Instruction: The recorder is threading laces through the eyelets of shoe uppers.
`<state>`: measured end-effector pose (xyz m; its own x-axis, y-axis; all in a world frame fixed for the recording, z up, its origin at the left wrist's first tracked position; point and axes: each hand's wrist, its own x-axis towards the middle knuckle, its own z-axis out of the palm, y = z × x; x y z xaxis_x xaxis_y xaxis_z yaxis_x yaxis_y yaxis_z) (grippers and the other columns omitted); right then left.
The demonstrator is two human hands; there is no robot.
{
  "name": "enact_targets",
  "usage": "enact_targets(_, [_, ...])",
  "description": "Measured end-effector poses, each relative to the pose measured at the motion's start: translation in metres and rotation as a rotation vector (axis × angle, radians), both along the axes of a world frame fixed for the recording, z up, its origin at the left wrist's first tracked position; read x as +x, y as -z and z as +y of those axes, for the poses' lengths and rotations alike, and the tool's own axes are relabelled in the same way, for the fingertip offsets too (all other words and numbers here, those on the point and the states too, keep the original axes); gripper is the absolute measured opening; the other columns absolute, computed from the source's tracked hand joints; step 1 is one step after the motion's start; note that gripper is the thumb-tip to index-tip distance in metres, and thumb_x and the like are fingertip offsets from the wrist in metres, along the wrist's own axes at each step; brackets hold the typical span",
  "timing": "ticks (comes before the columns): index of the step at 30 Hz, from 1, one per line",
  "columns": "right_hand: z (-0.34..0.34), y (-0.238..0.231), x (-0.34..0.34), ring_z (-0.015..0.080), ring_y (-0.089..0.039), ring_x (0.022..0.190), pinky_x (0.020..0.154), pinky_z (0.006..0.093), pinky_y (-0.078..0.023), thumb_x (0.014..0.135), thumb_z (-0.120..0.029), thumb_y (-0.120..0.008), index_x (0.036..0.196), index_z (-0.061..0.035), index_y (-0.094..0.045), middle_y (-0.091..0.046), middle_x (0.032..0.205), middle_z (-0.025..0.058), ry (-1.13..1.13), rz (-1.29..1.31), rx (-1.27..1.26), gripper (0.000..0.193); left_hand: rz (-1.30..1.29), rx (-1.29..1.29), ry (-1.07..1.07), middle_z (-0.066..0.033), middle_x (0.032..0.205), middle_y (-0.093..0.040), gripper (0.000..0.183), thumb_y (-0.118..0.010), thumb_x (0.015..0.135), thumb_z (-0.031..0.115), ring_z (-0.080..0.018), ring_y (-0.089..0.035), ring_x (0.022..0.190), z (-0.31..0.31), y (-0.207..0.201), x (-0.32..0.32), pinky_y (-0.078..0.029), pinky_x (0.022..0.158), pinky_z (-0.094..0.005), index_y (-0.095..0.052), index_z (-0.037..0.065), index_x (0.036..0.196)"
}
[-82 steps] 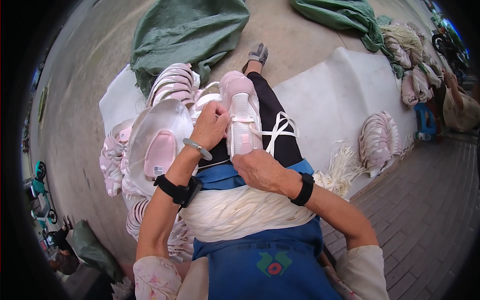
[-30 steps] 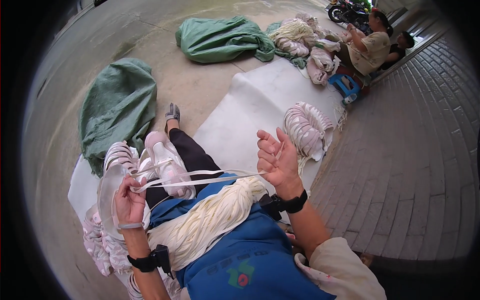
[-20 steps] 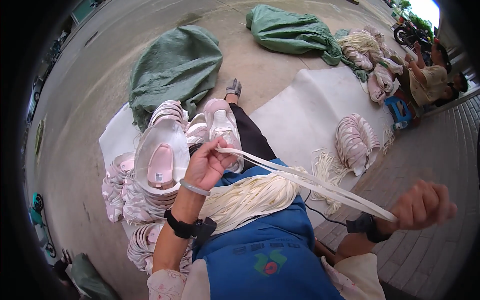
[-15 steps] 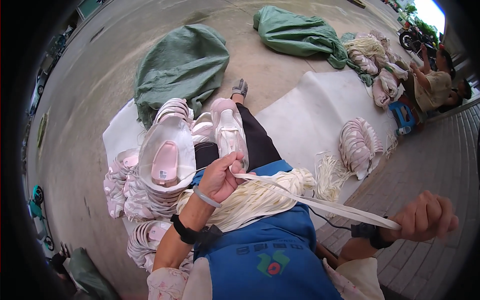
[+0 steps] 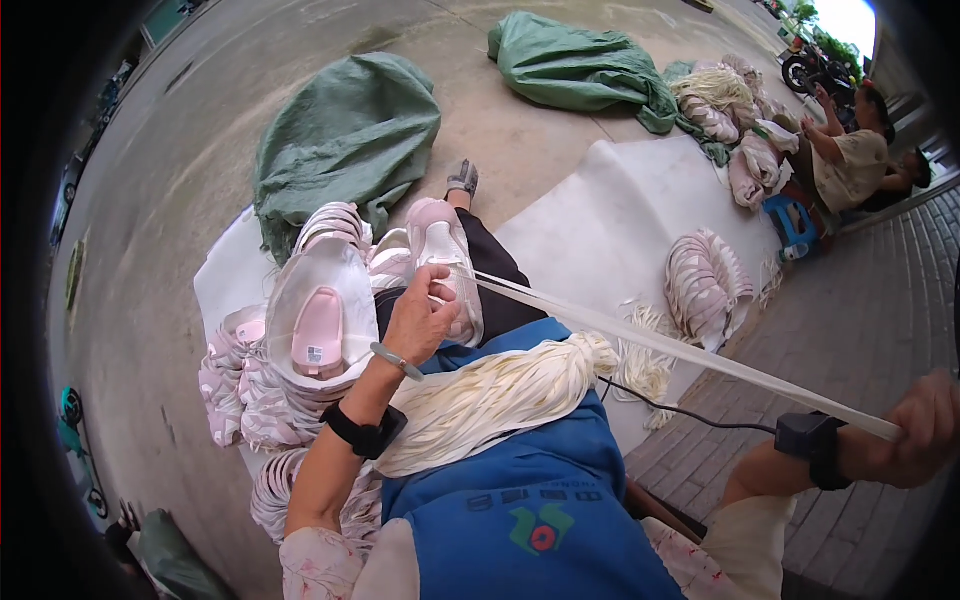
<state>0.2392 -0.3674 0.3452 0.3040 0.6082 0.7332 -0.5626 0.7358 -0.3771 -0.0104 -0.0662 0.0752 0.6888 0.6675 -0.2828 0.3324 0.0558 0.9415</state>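
Observation:
A pink-and-white shoe upper (image 5: pixel 438 232) lies over my dark-trousered lap, toe pointing away. My left hand (image 5: pixel 424 312) is at its throat, fingers curled against it; their tips are partly hidden. From beside those fingers a flat cream shoelace (image 5: pixel 660 342) runs taut down to the right. My right hand (image 5: pixel 918 425), at the far right edge and slightly blurred, is closed round the lace. A thick bundle of cream laces (image 5: pixel 490 400) rests across my blue apron (image 5: pixel 540 480). To the left, a pink insole (image 5: pixel 318 330) shows inside a white-lined stack of uppers (image 5: pixel 365 335).
More stacked uppers (image 5: pixel 240 375) lie at left, another curved stack (image 5: pixel 705 285) at right on the white sheet (image 5: pixel 590 215). Loose laces (image 5: pixel 645 355) lie beside it. Green sacks (image 5: pixel 345 150) stand beyond. Another person (image 5: pixel 850 165) sits at far right near a blue stool (image 5: pixel 790 228).
My right hand has moved outward to the right, and the lace between the hands is longer and straighter. My left hand has shifted slightly up and left along the upper.

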Motion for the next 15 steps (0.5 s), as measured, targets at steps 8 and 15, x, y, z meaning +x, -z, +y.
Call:
enact_targets(8, [0.054,-0.059,-0.022,0.0028,-0.021,0.037,0.033,0.0225,-0.012,0.091,-0.015,-0.045,0.081,-0.0078,-0.055,-0.026,0.050,-0.0069,0.088,-0.179,0.000,0.016,-0.092,0.915,0.205,-0.0156,0.100,-0.055,0.041,-0.063,0.070,0.006,-0.0329,-0.053,0.093,0.011,0.002,0.050,-0.041,0.085,-0.0402,-0.053,0.009,0.109])
enact_targets(15, [0.091,-0.036,0.051,0.0026,-0.016,0.038,0.032,0.0193,-0.013,0.087,-0.035,-0.059,0.080,-0.0090,-0.055,-0.023,0.050,-0.0096,0.621,-0.034,-0.272,0.027,-0.111,0.375,0.343,-0.0032,0.060,-0.055,0.018,-0.054,0.089,0.020,-0.0099,-0.053,0.057,0.006,-0.034,0.056,-0.041,0.054,-0.0250,-0.058,0.003,0.082])
